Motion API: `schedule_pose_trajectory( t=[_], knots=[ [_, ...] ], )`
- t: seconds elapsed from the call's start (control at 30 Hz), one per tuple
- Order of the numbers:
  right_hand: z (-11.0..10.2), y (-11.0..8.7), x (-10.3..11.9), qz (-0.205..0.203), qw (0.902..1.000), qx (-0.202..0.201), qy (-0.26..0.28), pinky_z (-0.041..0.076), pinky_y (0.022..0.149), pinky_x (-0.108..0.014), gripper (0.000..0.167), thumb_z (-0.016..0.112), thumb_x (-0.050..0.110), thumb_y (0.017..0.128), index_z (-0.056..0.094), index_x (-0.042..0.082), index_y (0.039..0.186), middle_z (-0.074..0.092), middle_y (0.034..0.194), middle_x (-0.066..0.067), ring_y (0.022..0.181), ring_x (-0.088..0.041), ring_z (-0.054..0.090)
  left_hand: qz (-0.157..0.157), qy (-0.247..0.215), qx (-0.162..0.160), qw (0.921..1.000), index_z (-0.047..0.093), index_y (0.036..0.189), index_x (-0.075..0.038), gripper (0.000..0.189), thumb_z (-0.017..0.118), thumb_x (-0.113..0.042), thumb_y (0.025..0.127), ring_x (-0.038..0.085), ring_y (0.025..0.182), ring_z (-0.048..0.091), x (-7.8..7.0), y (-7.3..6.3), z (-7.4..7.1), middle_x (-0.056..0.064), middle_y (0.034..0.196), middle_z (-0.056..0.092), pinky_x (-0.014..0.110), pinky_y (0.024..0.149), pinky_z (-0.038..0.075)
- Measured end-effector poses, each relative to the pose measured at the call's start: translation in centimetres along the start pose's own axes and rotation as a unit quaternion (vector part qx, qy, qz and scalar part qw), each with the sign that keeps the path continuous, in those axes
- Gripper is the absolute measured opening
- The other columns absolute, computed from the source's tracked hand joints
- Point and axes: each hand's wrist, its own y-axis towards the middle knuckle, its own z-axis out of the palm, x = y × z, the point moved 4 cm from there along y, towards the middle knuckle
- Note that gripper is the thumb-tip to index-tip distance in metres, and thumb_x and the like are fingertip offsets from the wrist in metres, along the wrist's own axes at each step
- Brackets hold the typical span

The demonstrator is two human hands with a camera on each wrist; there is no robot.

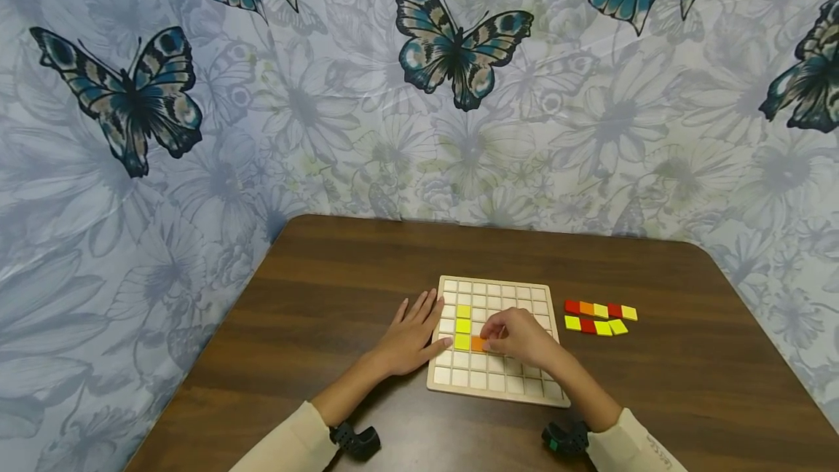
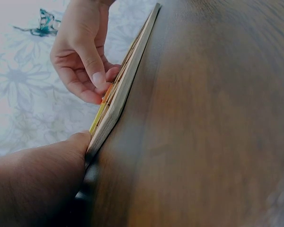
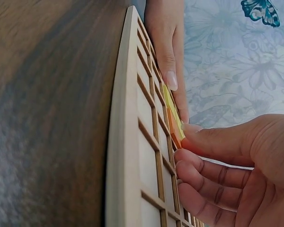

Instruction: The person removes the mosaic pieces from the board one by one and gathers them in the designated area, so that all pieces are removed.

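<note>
Tile in hand is one thin square orange tile (image 1: 477, 343), at a cell of the square pale wooden grid board (image 1: 498, 397), right of the lowest of three square yellow tiles (image 1: 462, 326) standing in a column. Looks slightly tilted in the right wrist view, so probably not fully seated. My right hand (image 1: 521, 337) pinches it at its right edge, thumb and fingertips nearly together, other fingers curled; exact finger contact partly hidden. Edge grip likely leaves the other sides visible for lining up. My left hand (image 1: 409, 341) holds nothing: fingers straight and spread along the board's left edge, thumb over the leftmost cells, presumably to stop the board sliding. Loose square red, orange and yellow tiles (image 1: 600, 309) lie in two rows just right of the board, I'd guess for easy right-hand reach. Black bands (image 1: 359, 443) on both wrists. Dark brown wooden table (image 1: 341, 275) underneath; pale floral backdrop with blue butterflies (image 1: 341, 159) beyond.
</note>
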Motion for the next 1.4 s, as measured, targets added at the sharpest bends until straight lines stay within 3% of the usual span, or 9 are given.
schedule_pose_trajectory(
  t=[0.47,0.9,1.1,1.4],
  knots=[
    [-0.2,0.1,0.6,0.019,0.9993,-0.032,0.004,0.044,0.055,-0.025,0.004,0.082,0.006,0.084,0.079,0.008,0.085,0.068,0.074,0.005,0.061,-0.014,0.052,-0.002,0.002,-0.003,1.0,0.014,0.163,-0.007,0.081,0.034,-0.061,0.105,0.031,0.156,0.006,0.3,0.1,0.3,0.015,0.17,0.007,0.059,0.121,0.006],
    [-0.4,0.1,0.4,0.012,0.9986,-0.048,0.018,0.049,0.063,-0.027,0.01,0.08,0.0,0.084,0.079,0.009,0.082,0.07,0.076,0.006,0.068,-0.014,0.056,0.0,0.0,0.0,1.0,0.014,0.163,-0.007,0.081,0.036,-0.059,0.105,0.031,0.156,0.007,0.4,0.1,0.2,0.015,0.17,0.007,0.059,0.121,0.007],
    [-1.6,-0.2,-0.1,0.009,0.9981,-0.05,0.034,0.052,0.069,-0.028,0.011,0.079,0.0,0.086,0.081,0.01,0.086,0.074,0.082,0.005,0.074,-0.014,0.061,0.002,0.0,-0.001,1.0,0.014,0.163,-0.006,0.081,0.035,-0.059,0.106,0.031,0.156,0.007,0.3,0.1,0.2,0.016,0.169,0.007,0.059,0.121,0.007],
    [-4.0,-0.8,-1.2,0.019,0.9962,-0.053,0.067,0.056,0.066,-0.029,0.007,0.076,0.001,0.088,0.081,0.006,0.091,0.075,0.087,-0.003,0.072,-0.02,0.068,0.01,-0.001,-0.006,0.9999,0.015,0.163,-0.004,0.08,0.036,-0.057,0.106,0.033,0.156,0.007,0.2,0.0,0.2,0.018,0.169,0.008,0.06,0.121,0.007]
  ],
)
